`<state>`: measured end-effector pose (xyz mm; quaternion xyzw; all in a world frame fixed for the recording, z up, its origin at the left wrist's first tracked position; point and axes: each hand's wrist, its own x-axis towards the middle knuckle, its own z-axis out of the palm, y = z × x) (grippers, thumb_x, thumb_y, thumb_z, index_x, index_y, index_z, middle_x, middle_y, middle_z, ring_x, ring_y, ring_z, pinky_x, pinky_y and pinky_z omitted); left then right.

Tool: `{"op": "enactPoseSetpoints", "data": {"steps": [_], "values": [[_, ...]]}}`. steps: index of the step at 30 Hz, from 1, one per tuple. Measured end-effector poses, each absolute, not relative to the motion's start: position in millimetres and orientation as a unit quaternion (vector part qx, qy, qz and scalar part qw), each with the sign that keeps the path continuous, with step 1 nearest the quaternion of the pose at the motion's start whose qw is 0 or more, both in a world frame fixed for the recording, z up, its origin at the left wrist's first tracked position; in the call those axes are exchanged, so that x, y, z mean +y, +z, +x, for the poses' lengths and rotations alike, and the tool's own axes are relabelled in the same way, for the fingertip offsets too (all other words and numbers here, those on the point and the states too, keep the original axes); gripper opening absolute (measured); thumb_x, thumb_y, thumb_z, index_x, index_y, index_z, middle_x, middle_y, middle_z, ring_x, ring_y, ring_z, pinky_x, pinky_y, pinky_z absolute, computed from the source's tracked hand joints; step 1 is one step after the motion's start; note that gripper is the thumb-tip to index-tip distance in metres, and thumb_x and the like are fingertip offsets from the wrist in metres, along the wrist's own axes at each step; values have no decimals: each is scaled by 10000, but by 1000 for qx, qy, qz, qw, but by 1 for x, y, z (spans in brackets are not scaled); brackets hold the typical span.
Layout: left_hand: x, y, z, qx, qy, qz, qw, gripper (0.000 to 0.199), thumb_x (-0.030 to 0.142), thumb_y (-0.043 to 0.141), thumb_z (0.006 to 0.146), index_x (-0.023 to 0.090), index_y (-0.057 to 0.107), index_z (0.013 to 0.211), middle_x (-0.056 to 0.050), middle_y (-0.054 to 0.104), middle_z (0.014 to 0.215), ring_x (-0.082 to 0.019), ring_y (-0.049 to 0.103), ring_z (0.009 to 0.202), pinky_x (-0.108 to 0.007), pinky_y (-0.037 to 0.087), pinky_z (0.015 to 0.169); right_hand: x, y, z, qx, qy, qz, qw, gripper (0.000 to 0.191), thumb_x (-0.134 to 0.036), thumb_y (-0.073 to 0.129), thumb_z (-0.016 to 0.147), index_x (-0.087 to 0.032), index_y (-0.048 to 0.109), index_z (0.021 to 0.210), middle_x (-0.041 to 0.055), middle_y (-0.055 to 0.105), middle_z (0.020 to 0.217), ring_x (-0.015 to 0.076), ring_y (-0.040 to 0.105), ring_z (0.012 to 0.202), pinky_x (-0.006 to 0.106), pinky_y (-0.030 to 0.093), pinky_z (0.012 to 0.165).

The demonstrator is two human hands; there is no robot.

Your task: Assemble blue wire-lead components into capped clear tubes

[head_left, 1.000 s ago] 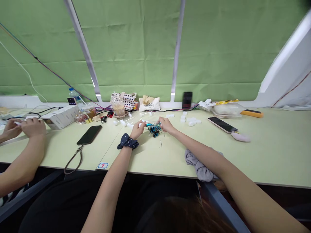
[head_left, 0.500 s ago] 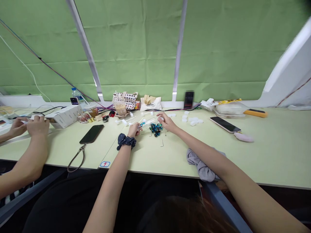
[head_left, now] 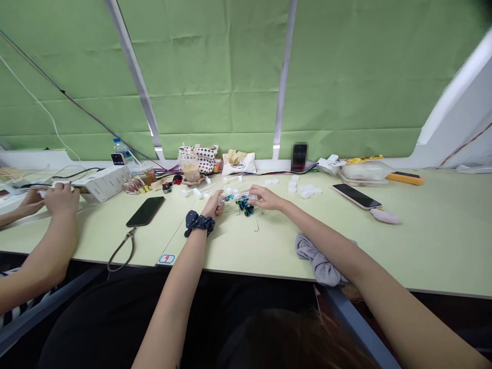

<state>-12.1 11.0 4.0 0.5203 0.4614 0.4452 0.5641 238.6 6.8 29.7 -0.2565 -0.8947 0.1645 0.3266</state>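
Observation:
My left hand (head_left: 214, 205), with a dark scrunchie (head_left: 199, 224) at its wrist, is closed around the left end of a clear plastic tube (head_left: 239, 195). Something small and blue shows inside the tube. At the tube's right end my right hand (head_left: 266, 198) pinches a white cap (head_left: 252, 197), which meets the tube's mouth; how far it is seated I cannot tell. Just beneath the tube lies a pile of shiny blue-green and black small parts (head_left: 246, 207), partly covered by it. A small hex key (head_left: 257, 225) rests nearer to me.
Loose white caps (head_left: 307, 192) lie right of my hands, and clear tubes (head_left: 209, 185) behind. Phones (head_left: 145, 211) (head_left: 356, 197) lie on both sides. A grey cloth (head_left: 321, 260) is under my right forearm. A co-worker's hands (head_left: 61, 199) hold something white beside a white box (head_left: 102, 184).
My right hand has brought the white cap down and left to the tube's end. The tube is now level between both hands, over the pile.

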Motion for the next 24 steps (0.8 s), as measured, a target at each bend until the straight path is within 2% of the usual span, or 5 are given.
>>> {"op": "enactPoseSetpoints", "data": {"steps": [4, 10, 16, 20, 24], "values": [[12, 3, -11, 451, 476, 502, 564, 342, 515, 563, 728, 205, 438, 653, 106, 233, 378, -47, 194, 294, -192, 141, 347, 8, 30, 240, -885, 169, -282, 330, 356, -349, 585, 814, -197, 670, 1124, 61, 547, 896, 139, 505, 688, 255, 429, 652], [19, 2, -16, 474, 593, 479, 442, 323, 460, 634, 693, 200, 447, 661, 111, 238, 393, -44, 224, 324, -187, 170, 355, 16, 26, 249, -854, 214, -328, 341, 263, -325, 646, 745, -209, 725, 967, 64, 635, 923, 166, 544, 796, 246, 427, 676], [17, 5, -17, 446, 679, 476, 338, 317, 440, 689, 655, 186, 502, 693, 90, 348, 439, -52, 329, 361, -202, 303, 393, 30, 16, 263, -835, 228, -376, 332, 197, -328, 692, 682, -183, 728, 811, 51, 674, 831, 158, 532, 723, 262, 420, 688], [14, 8, -14, 421, 700, 479, 321, 301, 418, 695, 644, 173, 563, 757, 64, 438, 539, -47, 355, 390, -212, 334, 413, 31, 16, 267, -825, 245, -375, 343, 236, -362, 697, 661, -173, 701, 802, 27, 661, 778, 127, 504, 643, 230, 398, 616], [16, 9, -15, 419, 713, 472, 305, 289, 406, 685, 648, 178, 580, 791, 59, 463, 577, -41, 350, 397, -211, 340, 422, 32, 17, 272, -808, 247, -378, 378, 335, -412, 692, 660, -167, 639, 881, -10, 610, 705, 97, 465, 557, 205, 370, 549]]}}
